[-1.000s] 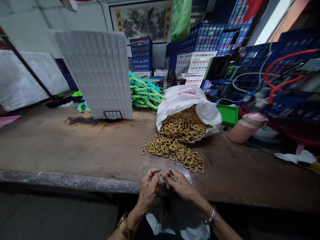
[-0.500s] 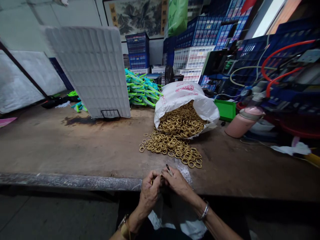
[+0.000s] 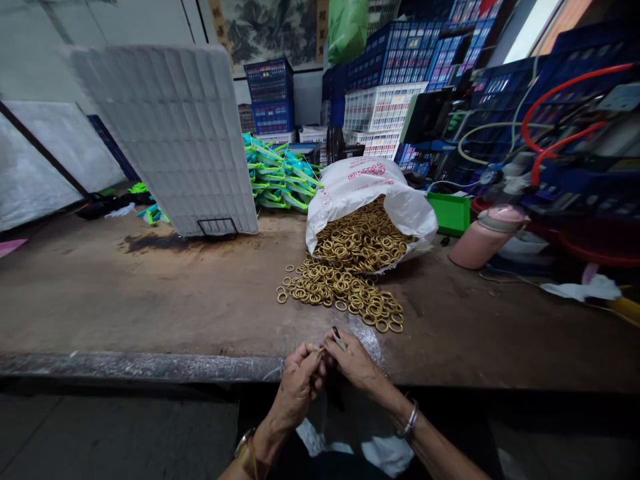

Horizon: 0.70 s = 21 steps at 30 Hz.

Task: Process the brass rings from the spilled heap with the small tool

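My left hand [image 3: 299, 379] is closed at the table's front edge, its thumb and fingers pinched together. A gold-coloured ring showed in its fingers a moment ago; now the fingers mostly hide it. Touching it or nearly so, my right hand [image 3: 356, 365] is closed around a small knife-like tool [image 3: 339, 340], slim and pale with a dark tip pointing up and away. The fingers cover the rest of that tool. Just beyond both hands lies a loose pile of gold-coloured rings [image 3: 345, 287], spilling from the mouth of a white woven sack [image 3: 360, 175] lying on its side.
A pale ribbed panel [image 3: 165, 140] stands upright on the wooden table [image 3: 200, 300] at left. Bright green and teal pieces [image 3: 280, 175] are heaped behind it. To the right are a green tray [image 3: 450, 213] and a pink bottle [image 3: 483, 240]. Stacked crates [image 3: 393, 57] rise behind.
My left hand has turned slightly, and its fingertips have come closer to my right fingers. The ring's gold edge is less visible. The camera view has shifted a little.
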### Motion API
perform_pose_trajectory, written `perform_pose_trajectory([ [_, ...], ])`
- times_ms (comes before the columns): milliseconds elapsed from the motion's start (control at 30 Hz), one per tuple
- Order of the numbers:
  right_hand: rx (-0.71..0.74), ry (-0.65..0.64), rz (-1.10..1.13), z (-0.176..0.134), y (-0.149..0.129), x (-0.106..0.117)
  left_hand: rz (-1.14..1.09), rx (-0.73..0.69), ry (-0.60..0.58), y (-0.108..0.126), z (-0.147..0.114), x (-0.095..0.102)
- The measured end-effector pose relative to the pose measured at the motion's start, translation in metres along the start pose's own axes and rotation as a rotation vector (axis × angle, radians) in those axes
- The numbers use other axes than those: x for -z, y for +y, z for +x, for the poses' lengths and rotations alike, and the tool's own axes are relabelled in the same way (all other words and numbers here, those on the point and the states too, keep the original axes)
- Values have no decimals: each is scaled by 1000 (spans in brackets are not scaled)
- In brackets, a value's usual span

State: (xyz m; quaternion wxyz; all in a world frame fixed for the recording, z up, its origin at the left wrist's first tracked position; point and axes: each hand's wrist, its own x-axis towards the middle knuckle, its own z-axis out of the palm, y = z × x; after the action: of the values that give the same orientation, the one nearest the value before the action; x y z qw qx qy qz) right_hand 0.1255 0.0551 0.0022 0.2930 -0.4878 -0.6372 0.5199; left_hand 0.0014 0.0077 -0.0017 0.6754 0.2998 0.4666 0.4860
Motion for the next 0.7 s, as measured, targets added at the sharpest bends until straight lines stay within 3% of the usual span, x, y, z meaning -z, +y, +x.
perform_pose_trajectory([
  [133,67,90,-267,-4,4,1,10,-15,35,2,0,-2],
  [267,153,-15,-448,-9,12,-3,41,-26,46,2,2,-1],
  [367,178,-15,-538,-9,17,-7,56,-58,34,1,3,-1],
  [700,92,-44,-785,-7,5,-1,232,-121,34,8,-9,-3],
])
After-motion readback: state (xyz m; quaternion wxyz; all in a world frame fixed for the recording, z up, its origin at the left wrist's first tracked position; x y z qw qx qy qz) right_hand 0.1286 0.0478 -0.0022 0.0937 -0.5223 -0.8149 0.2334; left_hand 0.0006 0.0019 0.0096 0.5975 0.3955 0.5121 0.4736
